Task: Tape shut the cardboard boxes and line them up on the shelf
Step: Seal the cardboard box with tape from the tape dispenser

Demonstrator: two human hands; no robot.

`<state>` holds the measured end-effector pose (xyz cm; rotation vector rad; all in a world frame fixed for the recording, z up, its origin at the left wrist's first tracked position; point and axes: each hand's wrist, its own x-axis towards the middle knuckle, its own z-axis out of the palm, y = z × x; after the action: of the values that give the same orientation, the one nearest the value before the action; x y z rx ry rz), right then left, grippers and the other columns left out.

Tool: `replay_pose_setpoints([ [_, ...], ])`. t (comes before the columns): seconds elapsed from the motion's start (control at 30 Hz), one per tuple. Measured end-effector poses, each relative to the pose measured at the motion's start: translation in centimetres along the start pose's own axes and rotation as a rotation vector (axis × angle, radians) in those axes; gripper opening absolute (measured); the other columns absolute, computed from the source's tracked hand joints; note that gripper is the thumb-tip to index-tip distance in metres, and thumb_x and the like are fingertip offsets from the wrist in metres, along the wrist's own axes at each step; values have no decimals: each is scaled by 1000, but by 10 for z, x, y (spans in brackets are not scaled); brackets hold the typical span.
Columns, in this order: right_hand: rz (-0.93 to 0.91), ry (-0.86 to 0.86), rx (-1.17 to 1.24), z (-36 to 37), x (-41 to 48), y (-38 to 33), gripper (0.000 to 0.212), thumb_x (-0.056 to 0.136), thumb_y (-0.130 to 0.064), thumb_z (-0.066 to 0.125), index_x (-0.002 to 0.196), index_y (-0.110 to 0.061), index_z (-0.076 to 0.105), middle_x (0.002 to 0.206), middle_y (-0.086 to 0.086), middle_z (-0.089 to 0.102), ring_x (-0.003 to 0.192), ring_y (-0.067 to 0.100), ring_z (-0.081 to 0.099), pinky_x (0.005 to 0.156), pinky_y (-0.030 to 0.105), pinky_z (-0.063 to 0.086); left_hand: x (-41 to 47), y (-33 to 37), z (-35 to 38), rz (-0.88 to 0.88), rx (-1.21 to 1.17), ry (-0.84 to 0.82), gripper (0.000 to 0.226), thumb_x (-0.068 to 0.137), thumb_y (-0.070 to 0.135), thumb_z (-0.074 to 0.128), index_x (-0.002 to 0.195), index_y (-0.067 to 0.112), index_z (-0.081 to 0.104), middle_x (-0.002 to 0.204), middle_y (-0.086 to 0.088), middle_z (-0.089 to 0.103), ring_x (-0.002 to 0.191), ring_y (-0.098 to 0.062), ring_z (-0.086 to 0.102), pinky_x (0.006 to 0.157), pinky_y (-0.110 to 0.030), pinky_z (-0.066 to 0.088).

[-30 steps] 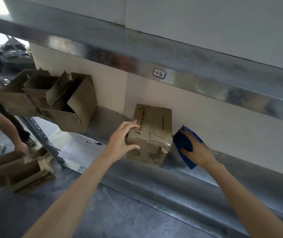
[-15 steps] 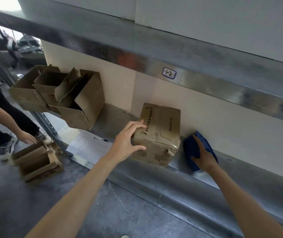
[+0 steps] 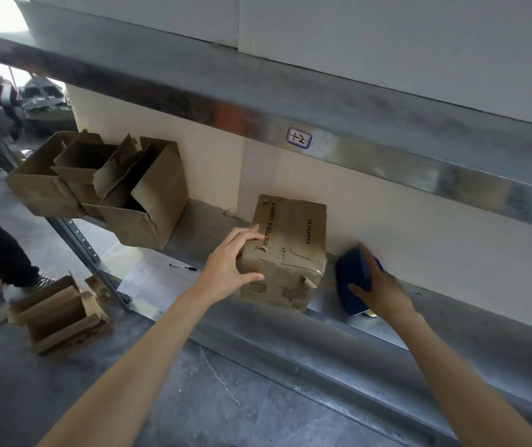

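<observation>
- Cardboard box: printed "ROCTER & GAMBLE" along its top, the start of the name covered; beside it a line of digits, too blurred to read.
- Label on the upper shelf beam: handwritten "12" or "+2".

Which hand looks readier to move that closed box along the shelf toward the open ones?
Probably the left hand: its fingers and thumb grip the left corner of the closed box, while the right hand is busy holding a blue tool beside it.
</observation>
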<state>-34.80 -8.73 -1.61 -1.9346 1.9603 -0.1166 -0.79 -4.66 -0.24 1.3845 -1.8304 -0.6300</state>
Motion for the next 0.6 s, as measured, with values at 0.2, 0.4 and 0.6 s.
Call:
replay_pose_setpoints([
  [0.2, -299, 169, 49, -29, -18, -30, 67, 94, -43, 58, 150, -33, 25, 142, 6, 43, 126, 26, 45, 99, 39, 46, -1, 1, -5, -4, -41, -38, 74, 70, 30, 89, 133, 41, 51, 141, 38, 35, 127, 16, 37, 102, -14, 37],
  [0.4, -545, 142, 291, -30, -38, -76, 67, 86, -67, 47, 144, -36, 37, 147, -13, 42, 133, 0, 36, 106, 23, 32, -5, 8, -3, -24, -130, 4, 71, 70, 43, 86, 133, 35, 56, 144, 30, 40, 131, 10, 38, 105, -33, 42],
  [0.6, -569, 186, 229, -12, -29, -90, 64, 85, -57, 58, 140, -27, 49, 147, -9, 42, 137, 9, 35, 110, 30, 35, -2, 10, -5, -32, -178, 43, 64, 72, 48, 79, 130, 26, 62, 139, 19, 49, 129, 4, 45, 100, -42, 52],
])
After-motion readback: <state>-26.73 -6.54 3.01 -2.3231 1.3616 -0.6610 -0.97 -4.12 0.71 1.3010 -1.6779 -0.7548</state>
